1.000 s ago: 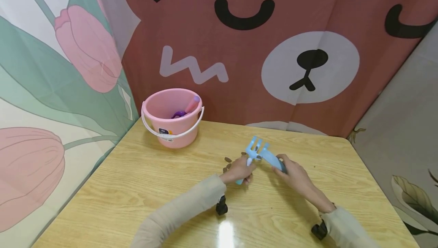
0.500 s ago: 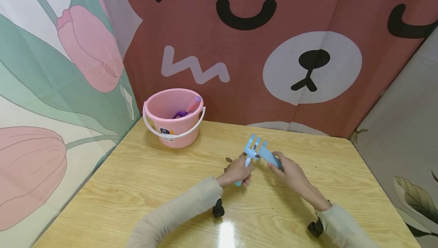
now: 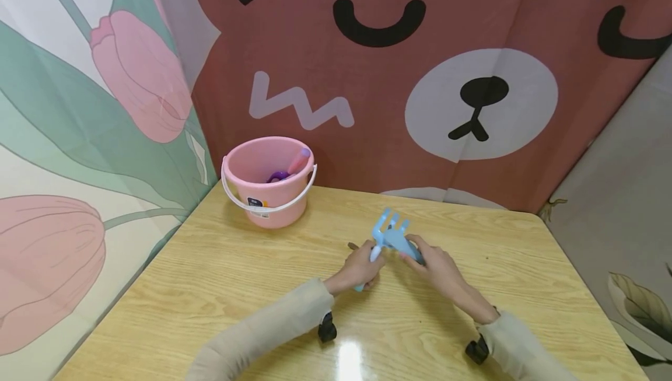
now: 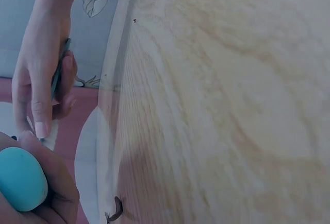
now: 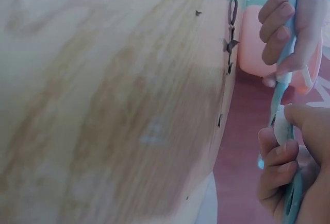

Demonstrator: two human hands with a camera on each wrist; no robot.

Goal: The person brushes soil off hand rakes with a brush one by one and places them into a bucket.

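Observation:
My left hand (image 3: 359, 265) grips the handle of a light-blue toy hand rake (image 3: 378, 234), its tines pointing away from me. The handle's rounded turquoise end (image 4: 23, 177) shows in the left wrist view. My right hand (image 3: 441, 270) holds a flat blue tool (image 3: 400, 243) whose pale end lies against or over the rake's head; its exact kind is unclear. In the right wrist view this tool has a teal looped handle (image 5: 293, 198). Beside the left hand lies a small brown piece (image 3: 353, 245), mostly hidden by that hand.
A pink bucket (image 3: 273, 209) with a white handle stands at the back left, purple and pink items inside it. Several brown bits (image 5: 232, 45) lie on the wooden table (image 3: 252, 287). A printed cloth (image 3: 367, 101) hangs behind the table's far edge.
Both hands have moved slightly left and nearer. The flat blue tool has slid left over the rake's head, where brown bits showed before and are now mostly covered.

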